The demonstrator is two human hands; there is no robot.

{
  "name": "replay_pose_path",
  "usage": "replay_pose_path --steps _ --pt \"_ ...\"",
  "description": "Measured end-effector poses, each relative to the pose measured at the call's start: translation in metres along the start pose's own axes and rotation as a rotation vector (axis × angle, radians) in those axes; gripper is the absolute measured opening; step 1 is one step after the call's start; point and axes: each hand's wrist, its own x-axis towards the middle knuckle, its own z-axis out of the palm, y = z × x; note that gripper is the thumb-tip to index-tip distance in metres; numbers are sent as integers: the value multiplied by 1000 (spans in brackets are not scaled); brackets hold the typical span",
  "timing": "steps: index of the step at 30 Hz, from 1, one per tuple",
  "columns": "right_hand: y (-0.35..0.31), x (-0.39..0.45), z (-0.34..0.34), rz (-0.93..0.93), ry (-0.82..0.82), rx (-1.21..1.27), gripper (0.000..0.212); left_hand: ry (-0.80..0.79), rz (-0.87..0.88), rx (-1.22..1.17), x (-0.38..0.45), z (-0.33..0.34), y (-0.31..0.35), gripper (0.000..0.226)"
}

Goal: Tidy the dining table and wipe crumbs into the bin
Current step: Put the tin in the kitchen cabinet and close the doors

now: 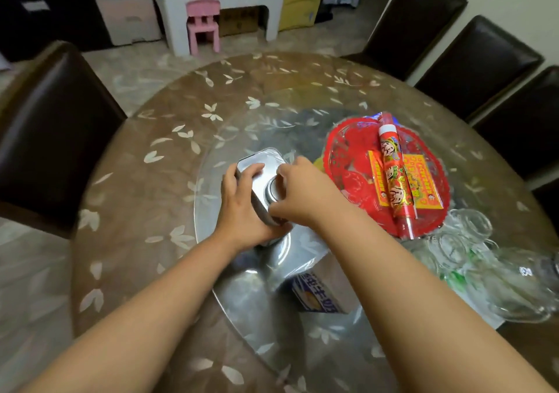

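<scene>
Hands — left (242, 208) and right (299, 193) — curled round metal tin (258, 166) over glass turntable (230, 284); slick grip risks dropping, cracking glass.

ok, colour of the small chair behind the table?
Pink, seen in the head view: the small chair stands on the floor.

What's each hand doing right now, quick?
Left hand: fingers curled round the metal tin, holding it.
Right hand: fingers curled onto the same tin's near end, gripping it.
</scene>
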Motion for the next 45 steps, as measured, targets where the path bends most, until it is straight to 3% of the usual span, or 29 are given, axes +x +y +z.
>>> replay_pose_path --steps 6,10,15,19,22,24,27,30,33,35,41,45 --pt "-16 -50 -41 -148 234 138 42 135 183 4 -22 -54 56 103" --pt "-40 -83 -33 -232 503 97 41 244 115 54 -71 -73 90 94" --pt "-64 -129 -19 -236 623 173 39 344 113 190 -131 -88 116 91" --pt "-63 -187 -18 -370 570 539 42 432 18 189 -191 -102 139 90" --pt "-57 -235 1 -399 350 828 76 577 -133 -77 -233 -120 147 89" --pt "-69 -265 20 -430 132 829 106 649 -209 -326 -262 -133 155 86" --pt "-107 -299 42 -495 84 792 123 744 -222 -574 -304 -149 168 79" --pt "-147 -320 48 -527 138 878 105 868 -283 -613 -342 -168 172 90" --pt "-189 -340 55 -603 42 998 89 938 -347 -609 -395 -206 168 106" --pt "-212 -348 58 -609 -92 1104 82 942 -374 -660 -431 -234 164 106" --pt "-304 -358 82 -629 -612 1263 73 1073 -601 -747 -532 -296 129 75" --pt "-407 -394 112 -586 -977 1301 48 1086 -669 -909 -609 -345 106 59"
